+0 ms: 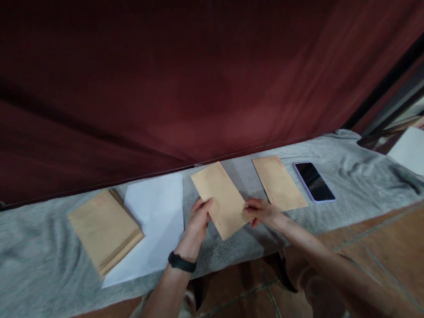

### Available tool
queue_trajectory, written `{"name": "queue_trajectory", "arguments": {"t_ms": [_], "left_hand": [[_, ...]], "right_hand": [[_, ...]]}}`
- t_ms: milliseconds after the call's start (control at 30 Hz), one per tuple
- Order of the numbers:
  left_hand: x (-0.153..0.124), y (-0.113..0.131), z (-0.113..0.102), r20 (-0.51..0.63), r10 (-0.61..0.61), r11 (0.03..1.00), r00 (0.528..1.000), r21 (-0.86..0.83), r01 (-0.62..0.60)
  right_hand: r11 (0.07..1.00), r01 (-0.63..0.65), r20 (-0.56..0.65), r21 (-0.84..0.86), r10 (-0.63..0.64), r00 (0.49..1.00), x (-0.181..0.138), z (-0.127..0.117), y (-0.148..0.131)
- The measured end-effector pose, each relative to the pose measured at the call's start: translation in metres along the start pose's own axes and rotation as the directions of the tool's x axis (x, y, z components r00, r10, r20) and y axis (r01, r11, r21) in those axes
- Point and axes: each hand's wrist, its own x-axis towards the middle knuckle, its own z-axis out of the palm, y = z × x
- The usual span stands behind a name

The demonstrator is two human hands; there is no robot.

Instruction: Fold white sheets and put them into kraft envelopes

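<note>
A brown envelope (221,198) lies tilted in the middle of the grey cloth (28,276), held at both sides. My left hand (196,228), with a black band on the wrist, pinches its left edge. Fingers of my right hand (262,211) grip its right edge near the lower corner. Just right of it lies a second brown envelope (279,182) flat on the cloth. To the left a stack of brown envelopes (104,229) rests partly on white paper sheets (154,224).
A dark phone (314,181) lies face up right of the second envelope. A dark red curtain (188,71) hangs behind the cloth-covered surface. A white sheet (419,151) sits at far right. Tiled floor (394,256) shows in front.
</note>
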Motion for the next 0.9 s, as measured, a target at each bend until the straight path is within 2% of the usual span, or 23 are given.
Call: {"name": "queue_trajectory", "arguments": {"t_ms": [267, 500, 733, 833, 900], "left_hand": [[0.015, 0.010, -0.011, -0.114, 0.055, 0.982, 0.992, -0.173, -0.075], [0.019, 0.013, -0.012, -0.156, 0.125, 0.960, 0.980, -0.230, -0.159], [0.022, 0.029, -0.017, -0.242, 0.144, 0.958, 0.960, -0.208, -0.196], [0.025, 0.030, -0.023, -0.290, 0.165, 0.957, 0.943, -0.186, -0.225], [0.027, 0.030, -0.025, -0.305, 0.178, 0.952, 0.936, -0.188, -0.242]], "right_hand": [[0.999, -0.035, 0.096, -0.002, 0.035, 0.995, -0.009, 0.002, -0.003], [0.989, -0.130, 0.030, 0.073, 0.128, 0.991, -0.006, 0.002, -0.002], [0.992, -0.119, 0.067, -0.040, 0.122, 0.990, -0.009, -0.006, -0.002], [0.992, -0.124, 0.059, -0.018, 0.125, 0.990, -0.011, -0.009, -0.003], [0.989, -0.132, 0.019, 0.060, 0.131, 0.991, -0.011, -0.009, -0.005]]}}
